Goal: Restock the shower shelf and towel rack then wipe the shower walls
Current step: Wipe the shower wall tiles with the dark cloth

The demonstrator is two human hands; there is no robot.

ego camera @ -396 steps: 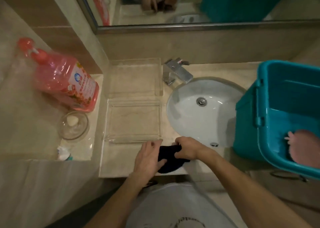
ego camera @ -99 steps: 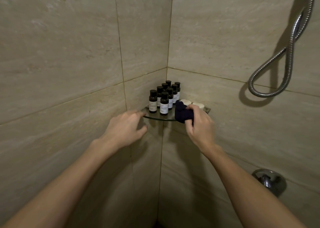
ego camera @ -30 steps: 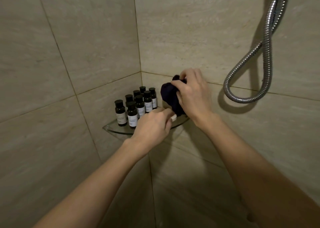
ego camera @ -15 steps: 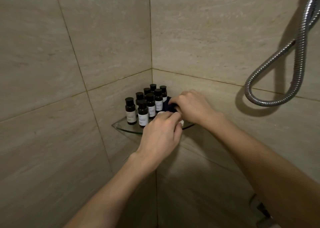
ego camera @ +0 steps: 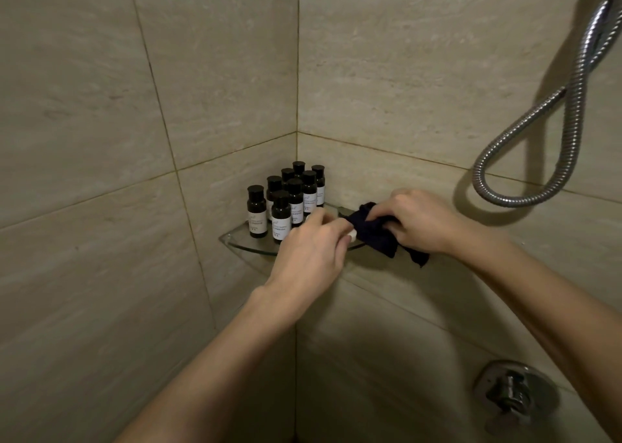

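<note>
A glass corner shelf (ego camera: 242,243) is fixed where two beige tiled shower walls (ego camera: 420,82) meet. Several small dark bottles (ego camera: 281,215) with white labels stand on its left and back part. My right hand (ego camera: 420,222) grips a dark blue cloth (ego camera: 373,232) at the shelf's right end, and part of the cloth hangs below the edge. My left hand (ego camera: 311,251) is at the shelf's front, its fingers curled round small white soaps (ego camera: 351,235). Most of the soap is hidden by my fingers.
A metal shower hose (ego camera: 538,139) loops down the right wall. A chrome shower valve (ego camera: 511,394) sits low on the right wall. The left wall is bare tile.
My right hand has drawn the cloth rightward from behind the bottles to the shelf's right end. My left hand stays at the shelf's front on the soaps.
</note>
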